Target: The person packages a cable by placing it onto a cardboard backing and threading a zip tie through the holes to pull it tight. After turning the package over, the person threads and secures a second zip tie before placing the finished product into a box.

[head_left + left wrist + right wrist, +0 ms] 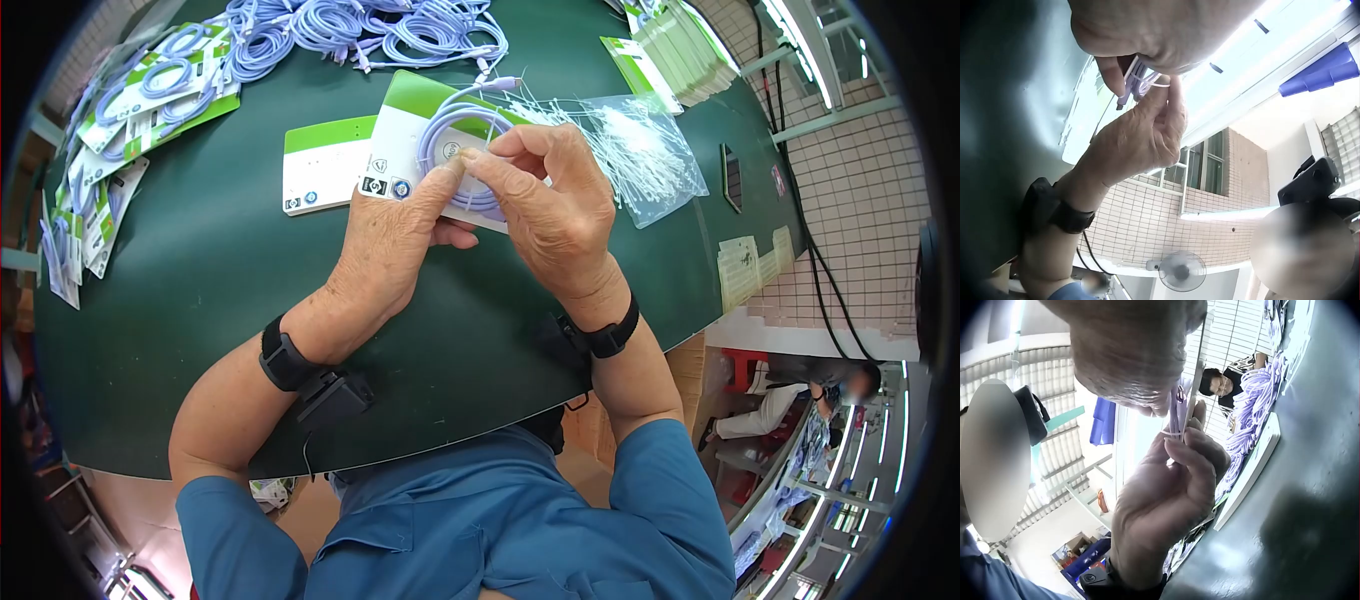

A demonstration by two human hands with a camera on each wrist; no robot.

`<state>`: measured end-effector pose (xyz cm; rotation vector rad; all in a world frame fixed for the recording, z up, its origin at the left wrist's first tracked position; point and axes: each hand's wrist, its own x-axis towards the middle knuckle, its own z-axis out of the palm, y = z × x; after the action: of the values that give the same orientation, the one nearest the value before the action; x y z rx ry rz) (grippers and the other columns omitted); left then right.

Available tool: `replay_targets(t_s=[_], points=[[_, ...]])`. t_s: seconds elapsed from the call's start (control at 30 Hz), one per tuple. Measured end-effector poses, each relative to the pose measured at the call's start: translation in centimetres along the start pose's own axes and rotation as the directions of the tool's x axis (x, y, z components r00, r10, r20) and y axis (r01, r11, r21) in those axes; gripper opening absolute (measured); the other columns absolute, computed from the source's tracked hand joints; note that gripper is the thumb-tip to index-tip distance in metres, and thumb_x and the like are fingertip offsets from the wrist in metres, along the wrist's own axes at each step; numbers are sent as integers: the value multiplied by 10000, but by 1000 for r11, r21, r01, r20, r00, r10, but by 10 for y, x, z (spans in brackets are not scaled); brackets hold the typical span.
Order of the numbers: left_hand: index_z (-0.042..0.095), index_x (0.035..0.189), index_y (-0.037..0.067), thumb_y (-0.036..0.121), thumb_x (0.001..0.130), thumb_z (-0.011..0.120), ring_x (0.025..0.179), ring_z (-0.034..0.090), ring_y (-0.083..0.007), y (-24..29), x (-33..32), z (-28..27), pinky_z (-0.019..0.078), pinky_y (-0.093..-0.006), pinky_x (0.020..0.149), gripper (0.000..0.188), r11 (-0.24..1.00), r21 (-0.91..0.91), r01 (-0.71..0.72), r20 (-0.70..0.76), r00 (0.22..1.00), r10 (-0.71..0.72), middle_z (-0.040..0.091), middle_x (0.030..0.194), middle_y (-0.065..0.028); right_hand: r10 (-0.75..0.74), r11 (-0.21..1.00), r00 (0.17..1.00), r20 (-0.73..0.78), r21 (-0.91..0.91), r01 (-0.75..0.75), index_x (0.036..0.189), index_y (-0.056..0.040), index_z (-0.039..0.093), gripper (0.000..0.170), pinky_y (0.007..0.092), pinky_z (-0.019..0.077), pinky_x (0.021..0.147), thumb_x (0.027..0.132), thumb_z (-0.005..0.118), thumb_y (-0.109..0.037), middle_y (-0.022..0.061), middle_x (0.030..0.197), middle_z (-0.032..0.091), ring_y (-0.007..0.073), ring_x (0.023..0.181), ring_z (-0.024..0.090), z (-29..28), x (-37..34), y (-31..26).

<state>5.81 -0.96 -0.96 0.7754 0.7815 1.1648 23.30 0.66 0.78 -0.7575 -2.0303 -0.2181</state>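
One green table [250,280] bears a pile [325,28] of cables too tangled to count, a heap of carded cables [160,112] at the left, one card stack [672,62] and one bag [650,150] of ties at the right. Two hands meet mid-table: the left hand [385,235] grips one card [408,100], which partly covers the cards [325,165] behind. One phone [732,178] lies farther right. One coil [428,148] rests against the held card, partly hidden by the right hand [560,200], whose thumb and finger pinch its tie [1159,84].
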Motion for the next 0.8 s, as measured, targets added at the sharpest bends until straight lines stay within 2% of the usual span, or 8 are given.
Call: replay_targets(t_s=[0.13,0.33,0.43,0.63,0.8], points=[[568,1299,-12,196,1010,690,861,722,-177,-1,0,-2,617,-264,604,376,999,-21,30,15,999,-29,690,1087,-117,-39,999,999,-28,-6,39,1071,-91,778,385,291,513,595,730,820,82,54,883,684,205,757,623,-3,1,-4],[563,1301,-18,163,1009,682,865,711,-163,5,-5,-1,614,-268,600,364,991,35,-130,69,990,127,679,1102,-113,-82,995,995,-51,46,85,1051,-94,768,345,301,508,613,752,832,65,65,911,708,200,745,621,-14,1,-10],[562,1298,-19,148,1006,680,856,705,-159,11,-7,3,609,-271,595,357,981,57,-183,87,980,178,674,1103,-112,-48,992,991,-124,109,62,1029,-88,743,285,303,504,622,794,835,43,77,934,730,208,742,629,-19,3,-16],[562,1292,-14,134,1001,684,809,697,-167,15,-11,10,595,-279,586,349,970,56,-238,59,970,235,669,1105,-110,4,984,993,-114,178,17,1017,-83,721,247,295,500,621,825,832,26,91,941,744,206,726,638,-25,3,-18],[561,1294,-16,132,999,689,793,697,-172,13,-10,7,595,-281,589,354,971,70,-229,61,972,225,670,1104,-111,52,974,993,-103,223,-28,1013,-87,716,241,295,496,618,832,833,21,100,936,746,195,727,653,-23,-2,-15]])
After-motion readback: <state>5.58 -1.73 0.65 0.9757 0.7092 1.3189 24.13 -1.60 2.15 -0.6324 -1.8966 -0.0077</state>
